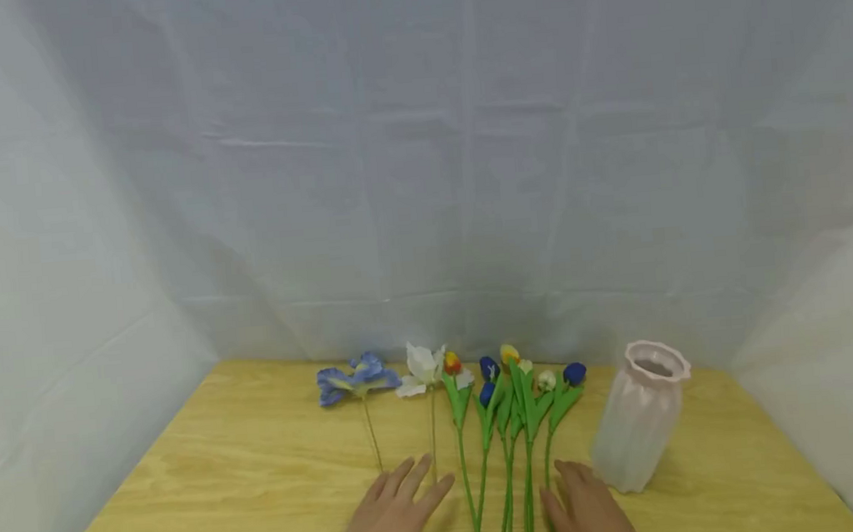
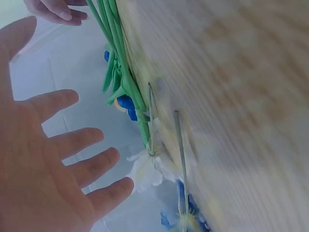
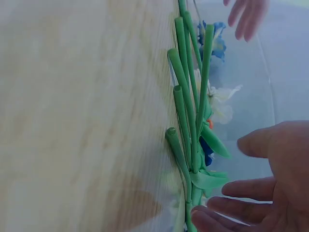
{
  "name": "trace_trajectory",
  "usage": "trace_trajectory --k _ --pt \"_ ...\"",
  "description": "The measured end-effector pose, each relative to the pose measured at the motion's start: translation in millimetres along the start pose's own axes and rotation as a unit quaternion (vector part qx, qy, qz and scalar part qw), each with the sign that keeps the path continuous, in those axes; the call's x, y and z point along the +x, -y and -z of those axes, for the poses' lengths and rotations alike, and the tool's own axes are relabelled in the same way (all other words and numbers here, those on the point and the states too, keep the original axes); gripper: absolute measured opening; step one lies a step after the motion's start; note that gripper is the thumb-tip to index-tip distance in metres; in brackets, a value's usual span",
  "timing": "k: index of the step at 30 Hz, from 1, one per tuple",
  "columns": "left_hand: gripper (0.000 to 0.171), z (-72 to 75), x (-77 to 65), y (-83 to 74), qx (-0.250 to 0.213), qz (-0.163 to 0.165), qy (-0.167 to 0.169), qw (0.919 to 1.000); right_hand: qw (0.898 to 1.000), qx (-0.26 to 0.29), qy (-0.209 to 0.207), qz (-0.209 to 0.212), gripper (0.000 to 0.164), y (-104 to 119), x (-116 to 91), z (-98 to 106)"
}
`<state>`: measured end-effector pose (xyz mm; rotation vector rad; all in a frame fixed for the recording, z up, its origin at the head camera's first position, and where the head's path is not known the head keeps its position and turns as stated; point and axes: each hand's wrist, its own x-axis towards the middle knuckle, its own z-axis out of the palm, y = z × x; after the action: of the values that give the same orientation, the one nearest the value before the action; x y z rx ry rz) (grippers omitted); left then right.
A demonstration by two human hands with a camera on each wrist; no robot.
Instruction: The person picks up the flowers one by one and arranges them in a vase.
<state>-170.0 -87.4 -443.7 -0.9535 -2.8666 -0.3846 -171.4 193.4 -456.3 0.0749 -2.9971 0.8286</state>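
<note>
My left hand [image 1: 390, 523], fingers spread and holding nothing, hovers over the lower stems of a blue flower [image 1: 360, 378] and a white flower [image 1: 423, 366]. Its spread palm and fingers [image 2: 50, 101] fill the left of the left wrist view. My right hand [image 1: 588, 508] is between the tulips and the vase, its fingers loosely extended near the rightmost stem. Several artificial tulips [image 1: 525, 408] with green stems lie side by side, their blooms red-orange, yellow, white and dark blue, pointing away from me. The pink-white ribbed vase [image 1: 637, 420] stands upright right of them.
Everything lies on a light wooden table [image 1: 247, 464]. Behind it hangs a grey-white sheet [image 1: 419, 175], with pale sheets at both sides too. The vase has a scalloped rim and a wide opening.
</note>
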Motion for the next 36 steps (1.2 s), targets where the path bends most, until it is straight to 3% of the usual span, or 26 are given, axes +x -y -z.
trace_trajectory --k 11,16,25,28,36 --pt "0.072 -2.0 19.3 -2.9 0.014 -0.019 -0.010 0.9997 1.000 0.007 0.007 -0.028 0.044 1 22 -1" --pt "0.072 -1.9 21.4 -1.4 0.002 -0.011 0.000 0.9999 1.000 0.020 -0.003 -0.008 0.034 -1 30 -3" --pt "0.066 -3.1 23.6 -0.1 -0.015 -0.012 -0.001 0.9998 0.999 -0.015 -0.043 0.012 0.022 -4 43 -7" --pt "0.066 -3.3 23.0 0.2 -0.018 -0.011 0.003 0.9998 0.999 -0.020 -0.049 0.014 0.025 -5 45 -9" --pt "0.068 -9.2 21.3 1.8 -0.016 -0.007 0.019 0.9997 0.998 0.009 0.002 -0.060 0.039 -6 53 -10"
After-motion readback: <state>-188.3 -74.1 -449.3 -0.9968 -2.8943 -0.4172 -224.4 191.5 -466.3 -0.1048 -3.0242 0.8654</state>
